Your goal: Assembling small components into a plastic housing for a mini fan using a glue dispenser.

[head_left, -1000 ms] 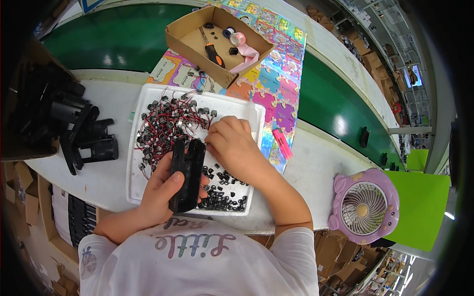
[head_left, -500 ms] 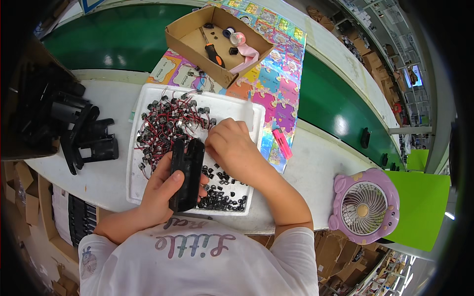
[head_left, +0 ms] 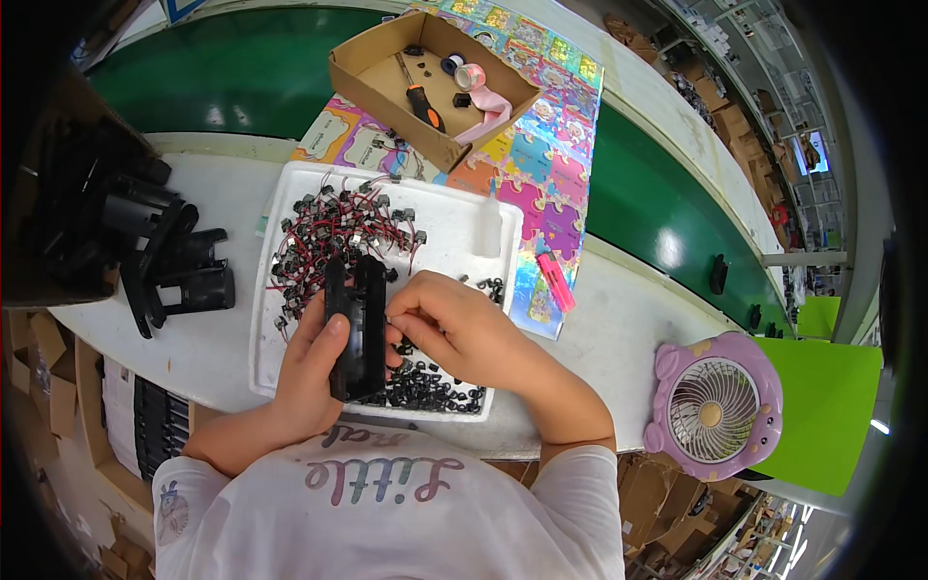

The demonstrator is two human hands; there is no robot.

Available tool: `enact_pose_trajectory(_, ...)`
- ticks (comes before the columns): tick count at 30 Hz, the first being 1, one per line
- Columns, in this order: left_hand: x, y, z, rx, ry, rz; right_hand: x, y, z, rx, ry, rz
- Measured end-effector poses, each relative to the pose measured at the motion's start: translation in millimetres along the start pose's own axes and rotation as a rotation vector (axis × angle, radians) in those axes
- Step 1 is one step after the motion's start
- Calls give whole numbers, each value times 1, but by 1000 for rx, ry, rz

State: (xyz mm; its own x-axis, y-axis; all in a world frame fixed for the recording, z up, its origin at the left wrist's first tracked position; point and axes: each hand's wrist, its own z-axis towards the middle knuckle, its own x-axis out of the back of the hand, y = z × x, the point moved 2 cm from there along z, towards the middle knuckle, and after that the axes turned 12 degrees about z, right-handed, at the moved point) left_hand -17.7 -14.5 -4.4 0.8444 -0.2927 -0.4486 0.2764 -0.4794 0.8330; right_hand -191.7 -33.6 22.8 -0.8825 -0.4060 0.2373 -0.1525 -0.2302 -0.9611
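My left hand (head_left: pixel 307 372) is wrapped round a long black plastic housing (head_left: pixel 363 333), its hollow side facing up and its length pointing away from me. Close against the housing's right edge, my right hand (head_left: pixel 454 324) has thumb and forefinger pinched together; whatever lies between the fingertips is too small to make out. Both hands are over a white foam tray (head_left: pixel 449 227). A tangled heap of small connectors with red and black wires (head_left: pixel 338 222) fills its far left part. Loose small black plastic pieces (head_left: pixel 430 389) lie in the near right part, partly covered by my right hand.
Beyond the tray, a cardboard box (head_left: pixel 353 77) holds a screwdriver (head_left: pixel 423 108) and tape rolls. A pink cutter-like tool (head_left: pixel 555 282) lies on the colourful puzzle-print sheet (head_left: pixel 556 217). Black housings (head_left: pixel 193 275) stand at left; a purple fan (head_left: pixel 713 406) is at right.
My right hand has come from the wire heap towards me, to the housing's right edge, uncovering small black pieces at the tray's right. The housing has turned, showing more of its hollow side.
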Motion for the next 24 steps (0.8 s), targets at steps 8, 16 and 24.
enact_pose_trajectory(8,0,0,-3,-39,-10,-45,6,-7,-2,-13,-91,165)
enact_pose_trajectory(16,1,0,-2,2,13,-26,3,-5,-2,-14,-54,93)
enact_pose_trajectory(24,1,0,-3,-64,-135,-34,15,-15,-3,196,89,-200)
